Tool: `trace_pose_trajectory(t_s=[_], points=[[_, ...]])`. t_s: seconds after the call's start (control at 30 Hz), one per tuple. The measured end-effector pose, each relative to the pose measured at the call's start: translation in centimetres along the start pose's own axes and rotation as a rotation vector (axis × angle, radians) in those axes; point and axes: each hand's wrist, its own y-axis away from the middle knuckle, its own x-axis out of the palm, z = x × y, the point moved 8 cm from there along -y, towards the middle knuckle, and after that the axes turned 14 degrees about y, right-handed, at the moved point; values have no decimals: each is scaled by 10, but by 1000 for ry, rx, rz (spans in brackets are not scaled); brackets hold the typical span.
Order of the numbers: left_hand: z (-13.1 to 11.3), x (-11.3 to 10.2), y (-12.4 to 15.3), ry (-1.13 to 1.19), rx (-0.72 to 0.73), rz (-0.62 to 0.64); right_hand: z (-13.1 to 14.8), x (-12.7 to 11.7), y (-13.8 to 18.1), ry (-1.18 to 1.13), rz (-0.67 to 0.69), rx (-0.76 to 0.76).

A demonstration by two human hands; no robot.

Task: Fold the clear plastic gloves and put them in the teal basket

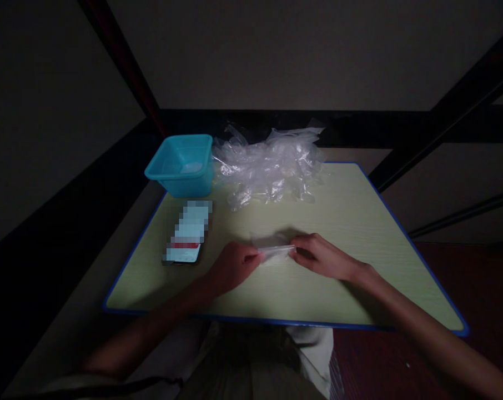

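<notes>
I had a small clear plastic bag (pixel 275 251) pinched at both ends, over the near half of the table (pixel 380 261). I made the bag the middle of my clock, with twelve pointing away from me.

My left hand (pixel 235 264) was at nine o'clock, its thumb and fingertips pressed together on that end. My right hand (pixel 320 256) was at three o'clock, with its thumb and fingers squeezed on the other end. The bag's top edge made a pale line from hand to hand. I could not tell if its bottom touched the table.

At twelve sat a big, crinkly heap of clear plastic bags (pixel 272 166), close to the far edge. Between ten and eleven stood a blue plastic tub (pixel 191 186), with something pale inside, too dim to name. Between nine and ten lay a lit smartphone (pixel 191 228), near the left edge, its screen blurred into squares.

The most room to move was from two to four o'clock, where the tabletop ran wide to its blue rim (pixel 413 248). At six, a thin strip of tabletop lay before the near edge, then my lap. Past twelve was the wall (pixel 293 55).
</notes>
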Motion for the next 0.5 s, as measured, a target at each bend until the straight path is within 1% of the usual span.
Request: trace_pose_trajectory(t_s=[0.1,0.23,0.33,0.5], points=[[15,-1,-9,205,-154,-2,-8,4,-6,-129,-4,71],[28,1,-17,316,-234,-1,-19,15,-12,-286,4,181],[34,2,-19,393,-275,-11,-24,19,-15,-300,-12,219],[38,2,-20,490,-304,-49,-28,19,-16,-273,-62,269]])
